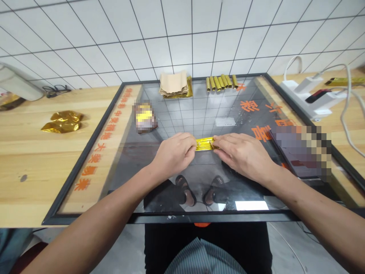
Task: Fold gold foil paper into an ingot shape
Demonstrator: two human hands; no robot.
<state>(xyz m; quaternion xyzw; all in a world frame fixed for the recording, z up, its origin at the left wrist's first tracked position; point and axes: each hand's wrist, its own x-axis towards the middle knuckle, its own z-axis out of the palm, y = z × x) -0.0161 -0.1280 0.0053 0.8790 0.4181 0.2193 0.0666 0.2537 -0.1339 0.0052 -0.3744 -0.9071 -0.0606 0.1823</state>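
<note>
A strip of shiny gold foil paper (205, 144), apparently folded or rolled, stretches level between my two hands just above the glass panel (176, 167). My left hand (176, 153) is closed on its left end, thumb and fingers pinched together. On the other end my right hand (242, 154) is closed as well, its fingertips pressing on the foil. The fingers hide both ends of the strip. Beyond the hands, a stack of tan paper sheets (173, 83) with gold foil undersides lies at the panel's back edge. Several gold paper tubes (219, 82) lie beside it.
A blurred-out packet (145, 117) lies left of my hands, a dark phone-like device (299, 152) to the right. Crumpled gold foil (63, 121) rests on the wooden table (25, 152). A white power strip (305, 99) with plugs and cables stands at the right. Behind is a tiled wall (205, 34).
</note>
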